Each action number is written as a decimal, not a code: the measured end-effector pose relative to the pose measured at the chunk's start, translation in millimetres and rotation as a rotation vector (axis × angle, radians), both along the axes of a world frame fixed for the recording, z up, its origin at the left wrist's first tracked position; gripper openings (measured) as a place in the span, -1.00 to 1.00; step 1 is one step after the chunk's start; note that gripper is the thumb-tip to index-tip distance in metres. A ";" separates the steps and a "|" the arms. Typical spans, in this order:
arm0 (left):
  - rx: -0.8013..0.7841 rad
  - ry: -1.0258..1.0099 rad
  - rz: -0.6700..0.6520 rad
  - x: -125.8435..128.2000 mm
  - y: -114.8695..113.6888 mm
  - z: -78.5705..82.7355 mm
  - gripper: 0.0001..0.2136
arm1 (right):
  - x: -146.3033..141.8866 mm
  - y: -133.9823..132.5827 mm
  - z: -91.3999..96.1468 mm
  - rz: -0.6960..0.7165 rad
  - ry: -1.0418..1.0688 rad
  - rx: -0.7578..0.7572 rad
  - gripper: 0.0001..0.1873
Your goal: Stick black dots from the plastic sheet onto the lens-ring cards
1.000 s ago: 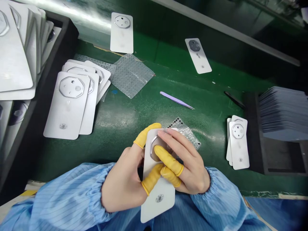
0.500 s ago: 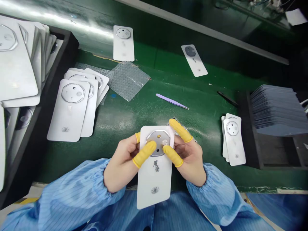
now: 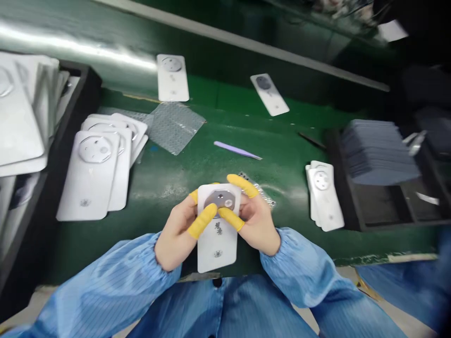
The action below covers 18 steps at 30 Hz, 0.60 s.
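Both my hands hold a white phone back cover (image 3: 207, 244) upright in front of me, its dark octagonal camera plate at the top and small printed marks below. My left hand (image 3: 178, 234) grips the left edge, with the thumb pressed on the camera plate. From the right side, my right hand (image 3: 259, 227) has its thumb on the same plate and its forefinger over the top corner. Yellow finger cots cover the thumbs and some fingertips. Partly hidden behind the right hand lies a small shiny sheet with dark dots (image 3: 261, 190). Purple tweezers (image 3: 237, 150) lie beyond.
Stacked white covers (image 3: 84, 188) lie left, beside a black bin (image 3: 79, 101) full of covers. Bubble wrap (image 3: 178, 126) and two single covers (image 3: 173, 87) (image 3: 271, 98) are farther back. At right are smaller covers (image 3: 326, 202) and a black tray (image 3: 380, 225) with grey sheets (image 3: 378, 150).
The view has shifted, so the bench items appear farther left. The cover is tilted more and sits lower relative to my fingers' reach; both hands keep their hold with thumbs on the plate.
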<state>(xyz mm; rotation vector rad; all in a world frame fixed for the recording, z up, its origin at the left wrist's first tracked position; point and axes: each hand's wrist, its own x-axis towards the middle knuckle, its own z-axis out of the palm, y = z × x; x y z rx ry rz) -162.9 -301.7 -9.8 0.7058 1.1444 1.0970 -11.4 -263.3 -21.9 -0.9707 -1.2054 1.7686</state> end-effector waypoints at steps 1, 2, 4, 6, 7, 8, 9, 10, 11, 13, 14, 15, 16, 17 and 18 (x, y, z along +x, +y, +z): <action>-0.014 -0.017 0.006 -1.6 0.4 -1.0 -0.53 | 9.0 5.7 1.0 0.020 -0.002 -0.008 -0.42; -0.035 -0.029 0.014 -3.6 1.3 -2.0 -0.44 | 23.0 12.6 2.9 0.022 -0.026 -0.002 -0.40; -0.082 -0.043 0.015 -8.3 4.2 -4.1 -0.32 | 65.4 27.3 9.7 -0.050 -0.164 0.064 -0.36; -0.102 -0.025 0.007 -12.2 6.4 -4.8 -0.30 | 120.1 39.9 18.7 -0.184 -0.397 0.186 -0.33; -0.090 -0.008 0.004 -13.6 6.5 -4.3 -0.32 | 147.7 45.3 23.0 -0.231 -0.537 0.253 -0.31; -0.069 0.009 -0.009 -14.6 5.8 -3.3 -0.33 | 172.8 50.5 26.4 -0.255 -0.701 0.316 -0.30; -0.045 0.025 -0.034 -15.1 4.4 -2.1 -0.35 | 193.9 56.1 28.8 -0.260 -0.895 0.383 -0.30; -0.019 0.044 -0.059 -15.3 2.7 -1.1 -0.38 | 209.4 62.8 30.0 -0.278 -1.071 0.445 -0.30; 0.005 0.065 -0.082 -15.2 1.0 -0.4 -0.42 | 218.6 71.1 30.0 -0.301 -1.181 0.493 -0.31; 0.046 0.098 -0.119 -14.5 -1.3 -1.7 -0.48 | 217.0 94.7 27.3 -0.347 -1.299 0.568 -0.37; 0.068 0.113 -0.123 -14.0 -1.5 -3.6 -0.52 | 206.9 110.6 25.2 -0.354 -1.309 0.589 -0.40; 0.098 0.129 -0.110 -13.7 -1.2 -6.2 -0.56 | 191.8 129.1 22.9 -0.348 -1.321 0.603 -0.42; 0.127 0.148 -0.092 -13.4 -0.2 -9.1 -0.62 | 173.0 150.0 20.7 -0.328 -1.331 0.605 -0.43; 0.149 0.170 -0.068 -13.1 1.3 -11.8 -0.67 | 152.2 172.4 18.8 -0.302 -1.342 0.591 -0.41; 0.163 0.192 -0.044 -13.0 3.1 -13.8 -0.72 | 130.9 195.1 17.3 -0.291 -1.360 0.568 -0.37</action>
